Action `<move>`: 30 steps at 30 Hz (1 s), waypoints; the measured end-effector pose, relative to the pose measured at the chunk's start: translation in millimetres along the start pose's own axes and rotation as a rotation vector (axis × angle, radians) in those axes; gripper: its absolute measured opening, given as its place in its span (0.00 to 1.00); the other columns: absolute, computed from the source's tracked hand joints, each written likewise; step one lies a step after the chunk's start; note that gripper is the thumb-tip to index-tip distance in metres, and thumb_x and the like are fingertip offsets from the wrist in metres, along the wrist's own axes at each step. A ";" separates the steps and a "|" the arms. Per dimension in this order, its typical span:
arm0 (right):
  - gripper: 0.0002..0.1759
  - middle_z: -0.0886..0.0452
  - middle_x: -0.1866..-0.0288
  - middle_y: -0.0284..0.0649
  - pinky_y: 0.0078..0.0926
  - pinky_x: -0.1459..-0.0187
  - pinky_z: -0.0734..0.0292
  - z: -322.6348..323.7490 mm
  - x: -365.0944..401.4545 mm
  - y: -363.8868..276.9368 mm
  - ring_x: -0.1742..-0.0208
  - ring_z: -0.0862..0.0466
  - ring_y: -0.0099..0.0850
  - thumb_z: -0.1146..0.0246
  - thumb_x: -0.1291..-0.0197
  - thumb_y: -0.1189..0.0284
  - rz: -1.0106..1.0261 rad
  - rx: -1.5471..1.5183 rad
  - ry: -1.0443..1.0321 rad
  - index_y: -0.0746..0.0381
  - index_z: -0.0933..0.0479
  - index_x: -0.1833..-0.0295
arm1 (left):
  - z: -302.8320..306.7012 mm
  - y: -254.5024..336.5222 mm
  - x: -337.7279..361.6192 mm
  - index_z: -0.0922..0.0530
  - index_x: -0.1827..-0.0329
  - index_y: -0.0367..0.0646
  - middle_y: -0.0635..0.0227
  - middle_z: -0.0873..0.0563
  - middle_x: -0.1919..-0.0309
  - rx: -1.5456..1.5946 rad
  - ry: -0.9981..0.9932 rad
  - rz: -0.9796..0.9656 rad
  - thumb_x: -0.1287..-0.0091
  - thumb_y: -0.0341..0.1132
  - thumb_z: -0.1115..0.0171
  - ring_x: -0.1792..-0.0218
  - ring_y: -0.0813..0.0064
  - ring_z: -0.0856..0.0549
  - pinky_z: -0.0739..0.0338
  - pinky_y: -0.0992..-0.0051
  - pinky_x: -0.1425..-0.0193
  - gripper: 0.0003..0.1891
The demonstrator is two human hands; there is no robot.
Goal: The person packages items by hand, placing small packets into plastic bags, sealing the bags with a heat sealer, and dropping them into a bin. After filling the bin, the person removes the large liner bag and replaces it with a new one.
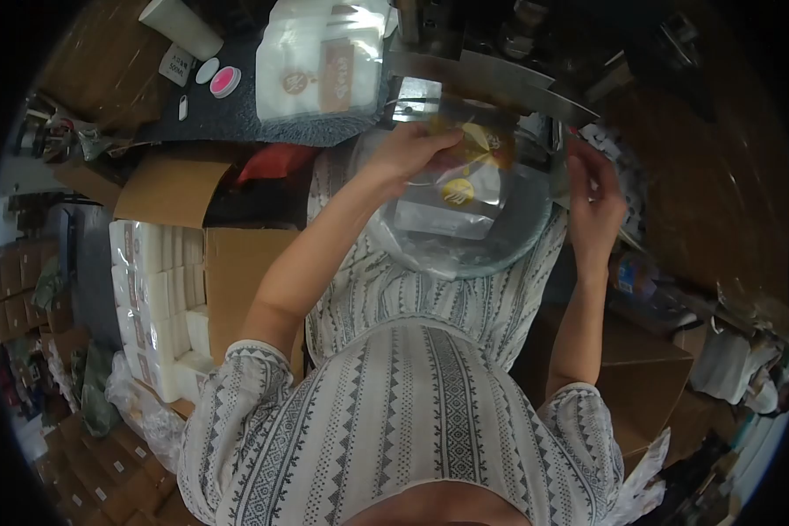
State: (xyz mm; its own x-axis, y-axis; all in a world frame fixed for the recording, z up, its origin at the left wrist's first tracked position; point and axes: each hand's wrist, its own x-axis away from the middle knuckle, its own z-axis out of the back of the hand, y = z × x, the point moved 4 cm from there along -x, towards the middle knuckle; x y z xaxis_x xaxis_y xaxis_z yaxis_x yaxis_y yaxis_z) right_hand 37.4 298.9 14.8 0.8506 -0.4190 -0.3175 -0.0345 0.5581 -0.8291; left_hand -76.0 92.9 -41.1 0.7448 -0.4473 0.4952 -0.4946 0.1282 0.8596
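My left hand (421,156) is closed at the edge of a clear plastic bag (447,215) with a yellow round mark and yellow and brown print. The bag lies over a round, translucent tray (522,223) on my lap. To the right of the tray, my right hand (594,188) is raised with its fingers bent; its fingertips are near a metal edge, and whether they hold anything is too dark to tell. A small shiny silver packet (416,98) lies just above my left hand.
A stack of clear-wrapped white packs (320,66) stands on a dark mat, beside an open pink-filled jar (225,82) and a white cup (181,31). An open cardboard box (250,280) with white packs (153,307) is at the left. Another box (644,377) stands at the right.
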 end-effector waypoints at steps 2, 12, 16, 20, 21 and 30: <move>0.17 0.18 0.52 0.45 0.30 0.49 0.25 13.4 -12.1 11.4 0.53 0.18 0.37 0.38 0.38 0.70 -0.037 0.372 0.106 0.62 0.24 0.44 | 0.3 -2.1 -2.9 0.20 0.55 0.33 0.66 0.15 0.66 0.007 -0.027 -0.025 0.34 0.41 0.38 0.67 0.80 0.16 0.23 0.81 0.62 0.16; 0.19 0.21 0.46 0.50 0.39 0.44 0.28 7.9 -31.8 73.3 0.43 0.22 0.45 0.42 0.40 0.76 -0.082 0.599 -0.013 0.62 0.26 0.42 | 66.6 33.9 7.9 0.24 0.46 0.36 0.66 0.17 0.60 -0.251 -0.176 -0.235 0.31 0.46 0.43 0.60 0.79 0.18 0.23 0.79 0.56 0.21; 0.20 0.23 0.46 0.52 0.38 0.43 0.29 7.9 -31.8 92.1 0.44 0.23 0.47 0.40 0.43 0.77 -0.011 0.441 0.011 0.65 0.26 0.43 | 96.7 78.8 -3.2 0.24 0.47 0.34 0.66 0.16 0.63 -0.182 -0.047 -0.395 0.30 0.41 0.44 0.64 0.78 0.16 0.21 0.79 0.57 0.18; 0.19 0.21 0.50 0.51 0.36 0.46 0.28 6.7 -29.7 96.5 0.47 0.21 0.46 0.38 0.44 0.79 -0.029 0.401 0.068 0.66 0.26 0.45 | 112.4 129.5 -41.9 0.22 0.48 0.36 0.66 0.15 0.63 -0.229 0.069 -0.598 0.30 0.43 0.43 0.65 0.78 0.16 0.21 0.78 0.59 0.18; 0.19 0.21 0.50 0.51 0.36 0.46 0.28 7.4 -30.0 90.4 0.47 0.21 0.46 0.38 0.44 0.79 -0.018 0.403 0.079 0.66 0.26 0.45 | 112.6 145.2 -54.0 0.20 0.49 0.37 0.65 0.15 0.63 -0.259 0.139 -0.681 0.31 0.44 0.43 0.65 0.78 0.16 0.21 0.78 0.60 0.18; 0.18 0.20 0.52 0.49 0.34 0.49 0.27 10.4 -25.0 88.7 0.50 0.21 0.43 0.36 0.44 0.75 -0.071 0.488 0.120 0.65 0.24 0.47 | 59.2 239.0 -197.6 0.26 0.44 0.38 0.51 0.20 0.51 -0.474 0.037 -1.216 0.36 0.37 0.42 0.47 0.56 0.21 0.26 0.65 0.45 0.19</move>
State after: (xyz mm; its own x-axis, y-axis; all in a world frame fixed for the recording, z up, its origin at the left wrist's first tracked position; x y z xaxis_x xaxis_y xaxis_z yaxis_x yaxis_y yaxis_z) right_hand 18.5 366.3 -46.0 0.7747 -0.5314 -0.3426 0.2950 0.7830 -0.5476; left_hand -367.8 159.6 59.0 0.6161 -0.4737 -0.6293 0.6999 -0.0374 0.7133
